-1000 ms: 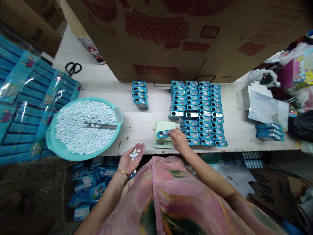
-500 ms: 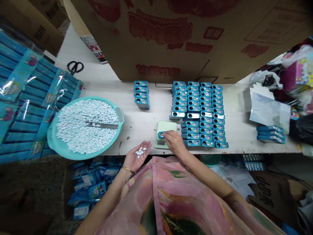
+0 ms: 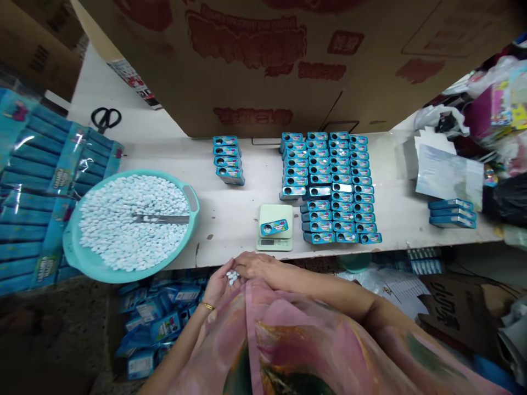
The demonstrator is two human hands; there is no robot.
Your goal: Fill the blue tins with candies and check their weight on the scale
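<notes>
My left hand (image 3: 218, 285) is cupped palm up at the table's front edge, holding several white candies (image 3: 233, 277). Over its fingers lies my right hand (image 3: 257, 265), its fingertips bent down near the candies; whether it pinches one is hidden. Just beyond my hands, a small blue tin (image 3: 274, 227) rests tilted on the pale green scale (image 3: 275, 244). To the left, a teal basin (image 3: 193, 198) is full of white candies, with a metal scoop (image 3: 168, 219) lying on them.
Blue tins (image 3: 319, 237) stand in columns right of the scale, with a shorter column (image 3: 229, 175) behind it. A large carton (image 3: 247, 82) spans the back. Scissors (image 3: 106, 119) lie back left. More tins (image 3: 453, 221) sit far right; blue packs (image 3: 152, 323) fill a box below.
My right hand has left the tin on the scale and moved down-left onto my left hand. The tin now lies uncovered. The camera view has shifted slightly.
</notes>
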